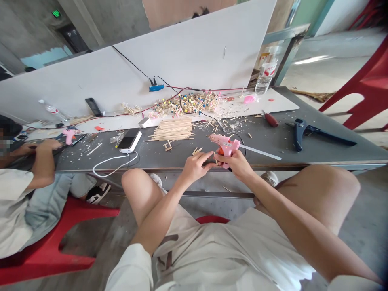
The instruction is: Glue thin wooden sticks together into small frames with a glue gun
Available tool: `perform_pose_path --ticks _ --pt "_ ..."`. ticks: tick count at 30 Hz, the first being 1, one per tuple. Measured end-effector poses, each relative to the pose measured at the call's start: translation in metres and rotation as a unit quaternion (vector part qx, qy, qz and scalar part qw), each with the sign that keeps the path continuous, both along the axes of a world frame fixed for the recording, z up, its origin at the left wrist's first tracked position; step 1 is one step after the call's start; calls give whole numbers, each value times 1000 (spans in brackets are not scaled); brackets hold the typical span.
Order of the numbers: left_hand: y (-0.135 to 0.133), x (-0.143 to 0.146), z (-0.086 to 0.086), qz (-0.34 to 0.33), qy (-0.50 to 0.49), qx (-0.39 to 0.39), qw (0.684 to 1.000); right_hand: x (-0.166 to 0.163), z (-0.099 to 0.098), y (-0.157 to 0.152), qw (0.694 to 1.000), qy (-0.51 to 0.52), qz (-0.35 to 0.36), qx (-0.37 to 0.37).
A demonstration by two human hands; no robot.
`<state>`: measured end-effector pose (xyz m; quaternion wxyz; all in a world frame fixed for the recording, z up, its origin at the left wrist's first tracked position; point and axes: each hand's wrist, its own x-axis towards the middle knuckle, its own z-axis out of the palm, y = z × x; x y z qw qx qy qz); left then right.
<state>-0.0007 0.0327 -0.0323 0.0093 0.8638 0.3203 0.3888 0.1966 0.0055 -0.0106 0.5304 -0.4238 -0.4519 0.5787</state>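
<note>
In right grip (240,162), plastic glue gun (223,141)

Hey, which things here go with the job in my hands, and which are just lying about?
Likely part of the job:
pink glue gun, in your right hand
glue stick at its back
long wooden sticks
heap of colour-tipped pieces

Probably just lying about:
water bottle on the right
white-cased device with its cable
blue-handled cutters, though possibly a job tool

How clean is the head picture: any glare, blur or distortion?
Head view: the held pink glue gun, left hand and right hand look fairly sharp; bright glare streaks the floor at upper right; the red chair at far right seems stretched by the lens.
</note>
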Motion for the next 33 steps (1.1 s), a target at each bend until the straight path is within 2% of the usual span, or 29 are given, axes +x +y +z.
perform_pose_path --ticks 6,21,33 --pt "-1 0 0 -17 -12 4 1000 0 1 -1 1000 -7 17 9" --pt "-4 2 0 -7 -11 -14 1000 0 3 -2 1000 -25 18 0" --pt "-3 9 4 8 -46 -15 999 0 3 1 1000 -22 -18 -10"
